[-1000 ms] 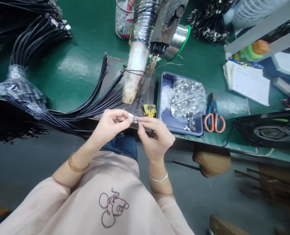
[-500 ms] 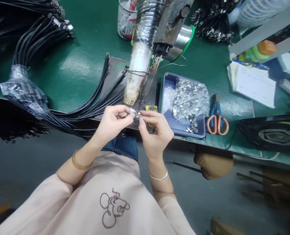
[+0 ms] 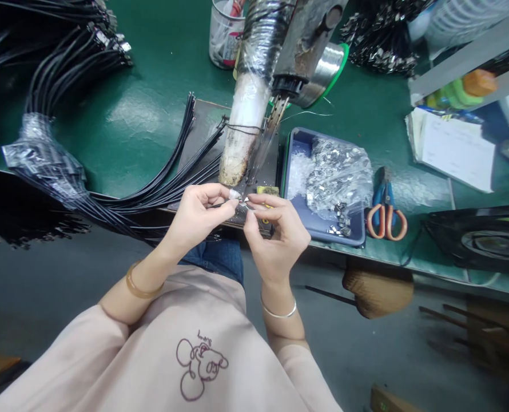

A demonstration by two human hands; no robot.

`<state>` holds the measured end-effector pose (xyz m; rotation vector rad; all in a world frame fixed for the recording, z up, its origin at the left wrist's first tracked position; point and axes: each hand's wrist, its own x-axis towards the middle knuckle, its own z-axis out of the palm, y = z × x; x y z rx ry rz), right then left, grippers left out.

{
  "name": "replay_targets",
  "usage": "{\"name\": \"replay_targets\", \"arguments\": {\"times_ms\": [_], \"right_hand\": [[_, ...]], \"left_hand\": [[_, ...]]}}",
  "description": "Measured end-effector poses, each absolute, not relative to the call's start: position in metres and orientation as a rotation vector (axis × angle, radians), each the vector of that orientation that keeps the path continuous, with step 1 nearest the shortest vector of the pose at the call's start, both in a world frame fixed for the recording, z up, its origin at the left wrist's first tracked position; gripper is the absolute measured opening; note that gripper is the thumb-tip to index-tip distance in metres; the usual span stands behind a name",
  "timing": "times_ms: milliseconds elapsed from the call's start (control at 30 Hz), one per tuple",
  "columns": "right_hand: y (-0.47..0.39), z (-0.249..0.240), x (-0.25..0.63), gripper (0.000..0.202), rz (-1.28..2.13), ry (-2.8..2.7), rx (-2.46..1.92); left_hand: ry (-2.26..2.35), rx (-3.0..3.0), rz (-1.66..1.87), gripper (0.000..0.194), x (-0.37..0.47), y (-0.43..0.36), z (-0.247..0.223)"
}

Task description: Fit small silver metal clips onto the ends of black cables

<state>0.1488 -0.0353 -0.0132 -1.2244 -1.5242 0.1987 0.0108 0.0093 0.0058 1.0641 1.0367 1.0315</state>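
My left hand (image 3: 203, 212) is closed in a pinch on the end of a black cable (image 3: 223, 203), with a white covering on one fingertip. Right at its fingertips sits a small silver metal connector (image 3: 245, 200). My right hand (image 3: 278, 229) comes in from the other side, thumb and fingers curled around the connector; the exact contact is too small to make out. Both hands are over the near edge of a dark board (image 3: 203, 129), just below the stained tip of a wrapped white tube (image 3: 241, 137). More black cables (image 3: 164, 191) lie across the board beside my left hand.
A blue tray (image 3: 323, 233) right of my hands holds a plastic bag (image 3: 338, 171) of metal connectors. Beyond it are orange-handled pliers (image 3: 386, 214) and paper (image 3: 456, 151). A solder spool (image 3: 327, 74) and a cup (image 3: 224, 40) stand behind. A yellow sponge (image 3: 268, 190) is near my right fingers.
My right hand has shifted slightly right, its thumb and fingers a little further apart. My left hand keeps its pinch almost in place. The view has shifted a little.
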Motion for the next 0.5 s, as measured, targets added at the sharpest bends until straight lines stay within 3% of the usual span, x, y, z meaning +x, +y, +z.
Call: {"name": "replay_targets", "arguments": {"times_ms": [500], "right_hand": [[-0.0343,-0.0153,0.1498,0.015,0.060,-1.593,-1.245]], "left_hand": [[1.039,1.084,1.008,0.012,0.0116,0.0070,0.0036]]}}
